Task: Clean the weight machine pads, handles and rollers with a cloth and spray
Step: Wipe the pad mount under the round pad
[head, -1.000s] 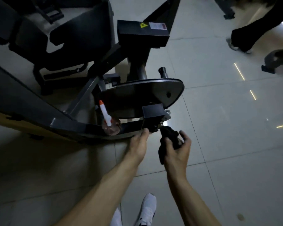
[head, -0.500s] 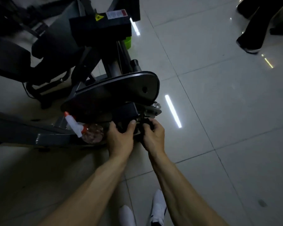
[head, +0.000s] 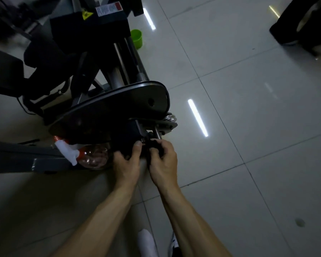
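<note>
A dark weight machine fills the upper left, with a black oval cam plate (head: 119, 106) low at its front. Under the plate sits a small black block (head: 130, 135), and my left hand (head: 127, 164) grips it with the thumb on its right edge. My right hand (head: 163, 162) is closed around a dark cloth (head: 153, 144) and presses it against the metal pins beside that block. A clear spray bottle (head: 93, 156) with a white and orange nozzle lies on its side on the machine's grey base rail (head: 32, 162), just left of my left hand.
A green cup (head: 137, 38) stands on the pale tiled floor (head: 248, 127) behind the machine. Black seat pads (head: 6, 71) are at the far left. Another person's dark trouser leg and shoe (head: 289, 28) are at the top right. My white shoes (head: 148, 243) show at the bottom.
Both hands have closed in on the block under the cam plate; a second ago the right hand held the cloth a little away from it. The camera has shifted closer and more overhead.
</note>
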`<action>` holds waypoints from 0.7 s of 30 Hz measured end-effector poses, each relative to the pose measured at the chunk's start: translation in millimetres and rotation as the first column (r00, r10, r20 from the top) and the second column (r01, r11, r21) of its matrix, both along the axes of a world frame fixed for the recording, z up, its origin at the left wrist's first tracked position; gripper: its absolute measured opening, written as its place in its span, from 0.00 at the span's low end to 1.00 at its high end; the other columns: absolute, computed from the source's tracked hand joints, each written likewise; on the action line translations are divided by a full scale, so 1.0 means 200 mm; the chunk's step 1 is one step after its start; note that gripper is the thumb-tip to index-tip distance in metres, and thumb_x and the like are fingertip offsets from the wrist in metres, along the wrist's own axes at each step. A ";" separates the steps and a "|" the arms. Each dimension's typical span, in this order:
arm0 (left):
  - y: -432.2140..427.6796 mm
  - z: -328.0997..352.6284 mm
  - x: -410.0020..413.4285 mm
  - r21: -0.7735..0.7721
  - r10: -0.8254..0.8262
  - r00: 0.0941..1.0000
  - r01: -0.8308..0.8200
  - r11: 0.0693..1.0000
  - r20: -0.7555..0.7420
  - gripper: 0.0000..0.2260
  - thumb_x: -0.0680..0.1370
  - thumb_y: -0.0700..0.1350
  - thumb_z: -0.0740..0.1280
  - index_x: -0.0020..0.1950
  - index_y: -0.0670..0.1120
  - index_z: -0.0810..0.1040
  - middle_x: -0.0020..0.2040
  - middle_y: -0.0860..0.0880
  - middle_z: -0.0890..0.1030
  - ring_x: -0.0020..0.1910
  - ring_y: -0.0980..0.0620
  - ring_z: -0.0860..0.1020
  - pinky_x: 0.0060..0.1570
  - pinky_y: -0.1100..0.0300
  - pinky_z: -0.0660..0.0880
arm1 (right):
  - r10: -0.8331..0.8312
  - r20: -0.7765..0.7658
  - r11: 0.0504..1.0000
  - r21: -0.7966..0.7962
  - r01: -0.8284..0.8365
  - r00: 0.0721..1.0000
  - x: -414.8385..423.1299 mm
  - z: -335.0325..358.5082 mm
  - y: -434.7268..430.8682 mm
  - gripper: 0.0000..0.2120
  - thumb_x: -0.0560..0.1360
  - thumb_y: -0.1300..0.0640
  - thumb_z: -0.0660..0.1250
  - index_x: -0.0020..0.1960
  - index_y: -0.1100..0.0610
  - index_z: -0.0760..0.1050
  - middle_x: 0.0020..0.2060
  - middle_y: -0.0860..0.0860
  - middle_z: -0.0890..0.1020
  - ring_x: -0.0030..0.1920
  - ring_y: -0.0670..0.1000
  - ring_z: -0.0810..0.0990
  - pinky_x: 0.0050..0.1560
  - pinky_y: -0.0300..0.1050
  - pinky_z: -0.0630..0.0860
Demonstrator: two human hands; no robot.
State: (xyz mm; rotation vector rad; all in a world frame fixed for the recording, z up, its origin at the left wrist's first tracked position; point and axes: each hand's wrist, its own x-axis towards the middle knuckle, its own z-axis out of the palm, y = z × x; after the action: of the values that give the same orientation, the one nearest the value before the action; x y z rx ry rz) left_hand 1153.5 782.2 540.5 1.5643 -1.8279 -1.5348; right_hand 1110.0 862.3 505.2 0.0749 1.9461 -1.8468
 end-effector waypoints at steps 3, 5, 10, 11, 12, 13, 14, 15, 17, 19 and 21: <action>0.00 -0.02 0.00 0.011 0.006 1.000 -0.006 1.000 0.011 0.34 0.69 0.67 0.72 0.63 0.42 0.78 0.56 0.45 0.84 0.54 0.48 0.83 0.51 0.55 0.78 | 0.031 0.010 0.996 0.088 -0.032 0.999 0.01 -0.08 -0.03 0.13 0.76 0.56 0.62 0.58 0.51 0.80 0.56 0.49 0.81 0.58 0.47 0.80 0.62 0.51 0.78; 0.00 -0.02 0.00 0.003 -0.012 1.000 0.012 1.000 0.018 0.38 0.65 0.71 0.69 0.62 0.42 0.78 0.55 0.45 0.84 0.53 0.48 0.83 0.50 0.55 0.78 | 0.103 0.086 0.984 0.136 -0.114 0.991 0.00 -0.14 -0.05 0.15 0.74 0.53 0.61 0.57 0.51 0.81 0.55 0.49 0.82 0.56 0.48 0.80 0.61 0.55 0.78; -0.02 -0.03 0.01 -0.004 -0.049 0.999 0.049 0.999 0.013 0.38 0.66 0.71 0.69 0.63 0.42 0.79 0.57 0.46 0.84 0.56 0.49 0.83 0.56 0.53 0.80 | -0.029 0.028 0.999 0.018 0.028 0.999 0.04 -0.07 -0.04 0.14 0.78 0.59 0.62 0.58 0.46 0.80 0.57 0.48 0.81 0.60 0.47 0.80 0.62 0.46 0.78; -0.02 -0.03 0.01 -0.011 -0.055 0.998 0.055 0.998 0.006 0.37 0.67 0.70 0.69 0.63 0.42 0.79 0.57 0.46 0.84 0.56 0.50 0.83 0.56 0.54 0.79 | -0.044 0.030 0.999 0.001 0.044 0.999 0.04 -0.07 -0.05 0.15 0.78 0.60 0.62 0.58 0.46 0.80 0.56 0.48 0.81 0.59 0.47 0.80 0.61 0.45 0.78; -0.01 -0.03 0.01 -0.018 -0.059 0.998 0.060 0.998 0.009 0.36 0.67 0.69 0.69 0.63 0.42 0.79 0.57 0.46 0.84 0.56 0.51 0.83 0.54 0.56 0.79 | -0.053 0.073 0.999 -0.008 0.054 0.996 0.04 -0.08 -0.06 0.14 0.78 0.61 0.62 0.57 0.47 0.80 0.55 0.49 0.82 0.57 0.48 0.81 0.60 0.48 0.79; -0.01 -0.03 0.01 -0.020 -0.060 0.998 0.060 0.998 0.007 0.35 0.68 0.69 0.69 0.62 0.42 0.79 0.55 0.46 0.84 0.54 0.51 0.83 0.50 0.60 0.78 | -0.054 0.152 0.998 -0.004 0.055 0.987 0.04 -0.10 -0.08 0.13 0.78 0.61 0.62 0.56 0.49 0.81 0.53 0.50 0.84 0.55 0.49 0.83 0.59 0.52 0.81; -0.01 -0.03 0.01 -0.022 -0.057 0.998 0.057 0.998 -0.003 0.33 0.69 0.67 0.70 0.61 0.42 0.80 0.54 0.46 0.85 0.52 0.51 0.84 0.47 0.63 0.78 | -0.032 0.246 0.999 -0.015 0.037 0.969 0.04 -0.12 -0.10 0.12 0.78 0.61 0.62 0.55 0.50 0.81 0.50 0.52 0.85 0.52 0.52 0.84 0.58 0.58 0.81; -0.01 -0.03 0.01 -0.022 -0.059 0.998 0.058 0.998 -0.010 0.30 0.70 0.65 0.70 0.59 0.41 0.81 0.52 0.46 0.85 0.50 0.51 0.84 0.44 0.64 0.78 | 0.012 0.348 0.999 -0.043 0.003 0.937 0.05 -0.12 -0.12 0.11 0.78 0.61 0.63 0.53 0.52 0.82 0.49 0.54 0.86 0.51 0.55 0.85 0.57 0.62 0.81; -0.01 -0.04 0.01 -0.008 -0.079 0.997 0.079 0.997 -0.005 0.24 0.73 0.62 0.71 0.56 0.42 0.82 0.49 0.46 0.86 0.48 0.50 0.85 0.42 0.62 0.79 | 0.052 0.483 0.995 -0.103 -0.003 0.874 0.08 -0.13 -0.14 0.08 0.80 0.59 0.65 0.52 0.53 0.83 0.48 0.56 0.87 0.50 0.59 0.86 0.56 0.67 0.81; -0.03 -0.04 0.02 0.000 -0.086 0.996 0.086 0.996 -0.004 0.21 0.77 0.60 0.72 0.57 0.43 0.82 0.49 0.47 0.86 0.47 0.52 0.85 0.41 0.64 0.79 | -0.032 0.473 0.992 -0.095 0.087 0.880 0.08 -0.13 -0.14 0.09 0.80 0.61 0.64 0.54 0.53 0.83 0.49 0.56 0.86 0.51 0.58 0.86 0.56 0.63 0.83; -0.03 -0.05 0.03 -0.017 -0.090 0.996 0.090 0.996 -0.003 0.26 0.74 0.65 0.71 0.58 0.44 0.81 0.50 0.48 0.86 0.47 0.54 0.85 0.43 0.63 0.79 | -0.140 0.392 0.981 -0.069 0.180 0.909 0.07 -0.13 -0.12 0.12 0.80 0.64 0.63 0.56 0.52 0.81 0.52 0.54 0.85 0.53 0.55 0.85 0.56 0.55 0.83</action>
State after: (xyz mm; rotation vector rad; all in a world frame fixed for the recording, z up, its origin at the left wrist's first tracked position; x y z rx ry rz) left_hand 1158.9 776.1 531.2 1.4893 -1.9280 -1.5561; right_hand 1124.8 838.9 480.1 0.5406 1.6079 -1.8619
